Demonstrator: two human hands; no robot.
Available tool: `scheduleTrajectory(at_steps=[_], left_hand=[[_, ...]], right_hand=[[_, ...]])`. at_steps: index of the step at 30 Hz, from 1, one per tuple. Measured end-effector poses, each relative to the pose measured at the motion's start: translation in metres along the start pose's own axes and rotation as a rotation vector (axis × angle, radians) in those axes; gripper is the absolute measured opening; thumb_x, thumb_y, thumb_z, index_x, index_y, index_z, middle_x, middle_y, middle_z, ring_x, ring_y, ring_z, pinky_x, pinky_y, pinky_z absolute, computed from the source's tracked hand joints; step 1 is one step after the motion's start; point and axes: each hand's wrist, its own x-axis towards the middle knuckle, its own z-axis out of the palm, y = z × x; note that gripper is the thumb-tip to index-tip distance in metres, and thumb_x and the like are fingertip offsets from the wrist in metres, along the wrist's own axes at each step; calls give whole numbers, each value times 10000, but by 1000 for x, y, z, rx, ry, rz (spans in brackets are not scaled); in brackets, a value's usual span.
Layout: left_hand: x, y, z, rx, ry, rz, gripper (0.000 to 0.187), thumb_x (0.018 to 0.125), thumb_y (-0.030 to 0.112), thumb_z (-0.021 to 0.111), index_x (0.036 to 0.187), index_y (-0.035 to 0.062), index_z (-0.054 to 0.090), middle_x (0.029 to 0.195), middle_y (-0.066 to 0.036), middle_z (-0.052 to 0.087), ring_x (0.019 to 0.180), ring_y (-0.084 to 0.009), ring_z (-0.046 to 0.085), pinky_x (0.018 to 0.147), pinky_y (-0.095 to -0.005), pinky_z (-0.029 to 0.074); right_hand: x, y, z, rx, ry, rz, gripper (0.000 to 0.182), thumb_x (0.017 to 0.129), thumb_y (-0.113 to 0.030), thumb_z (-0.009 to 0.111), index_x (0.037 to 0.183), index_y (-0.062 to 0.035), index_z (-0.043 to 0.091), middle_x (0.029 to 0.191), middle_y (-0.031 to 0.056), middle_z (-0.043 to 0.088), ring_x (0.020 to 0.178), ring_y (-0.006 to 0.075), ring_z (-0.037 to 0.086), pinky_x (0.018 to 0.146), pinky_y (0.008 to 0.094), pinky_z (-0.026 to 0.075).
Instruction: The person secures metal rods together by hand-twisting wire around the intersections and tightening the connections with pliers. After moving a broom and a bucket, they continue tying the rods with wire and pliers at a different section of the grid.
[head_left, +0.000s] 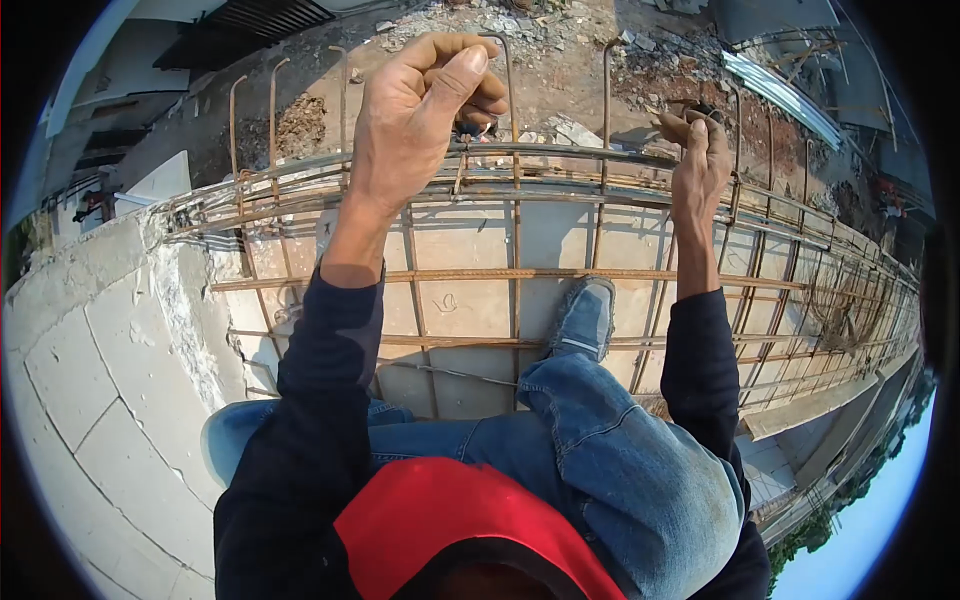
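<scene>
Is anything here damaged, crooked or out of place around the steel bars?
Yes. The concrete edge left of the rebar cage is chipped and crumbling. Rubble lies scattered beyond it. Both hands, left hand and right hand, grip the cage's top bars.

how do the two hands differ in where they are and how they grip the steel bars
The left hand is nearer and looks bigger, curled at a joint on the top bar. The right hand is farther right, looks smaller, closed round an upright bar. Both are bare with dark sleeves.
</scene>
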Motion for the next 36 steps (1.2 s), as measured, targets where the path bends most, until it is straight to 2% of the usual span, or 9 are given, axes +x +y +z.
scheduleTrajectory(at_steps=[7,10,14,17,22,24,26,30,36], left_hand=[[-75,-9,138,239,24,170,400,970,286,572,1205,-36,539,865,-74,649,841,-139,638,761,-276,529],[-90,-13,139,-443,-352,-566,371,971,262,574,1197,-33,559,862,-59,639,848,-115,599,758,-271,500],[-109,-40,138,-278,-348,-459,264,954,190,581,1086,-32,633,837,-45,632,771,-86,531,699,-263,462],[-132,-65,133,-228,-327,-497,229,935,174,583,1022,-30,638,724,-41,592,668,-95,501,623,-285,447],[-149,-82,127,-198,-299,-628,206,961,161,553,1029,-17,632,867,-57,639,802,-118,548,741,-290,465],[-156,-90,123,-175,-280,-491,200,955,164,561,1007,-16,630,872,-64,647,801,-129,553,742,-293,466],[-165,-92,117,-132,-352,-537,221,951,185,572,998,-24,629,876,-75,655,816,-144,565,749,-299,467],[-185,-102,98,-82,-286,-657,271,935,265,606,978,1,649,812,-59,649,719,-111,587,643,-285,474],[-226,-118,101,-108,282,-919,280,931,212,616,1078,-22,570,828,-93,647,658,-121,635,525,-230,517]], right_hand=[[-72,-68,-27,752,25,288,225,1032,-242,414,1139,-57,486,1237,176,606,1116,235,596,1000,374,437],[-92,-57,-36,780,8,340,204,1031,-242,418,1144,-86,485,1295,168,570,1135,220,579,1009,382,421],[-108,-48,-72,74,-366,542,342,980,-385,535,953,-49,594,892,125,704,753,199,667,724,317,517],[-110,-70,-85,-722,-390,14,474,838,-448,705,678,-9,625,569,81,607,520,183,579,511,332,437],[-96,-120,-75,-900,-1118,422,301,812,-320,731,824,-25,673,714,82,646,668,239,623,626,381,471],[-103,-119,-60,-702,-933,-477,207,837,-239,686,942,-60,681,974,80,651,971,233,605,844,437,445],[-109,-76,-46,-754,-987,-618,195,849,-179,652,1030,-111,681,1127,59,600,1148,238,508,991,503,344],[-114,-19,-36,-563,-1279,-192,144,860,-150,635,981,-118,704,985,87,616,969,278,599,886,420,462],[-77,28,4,-650,-1098,-501,119,870,-124,606,942,-88,694,946,100,628,882,300,627,744,396,512]])
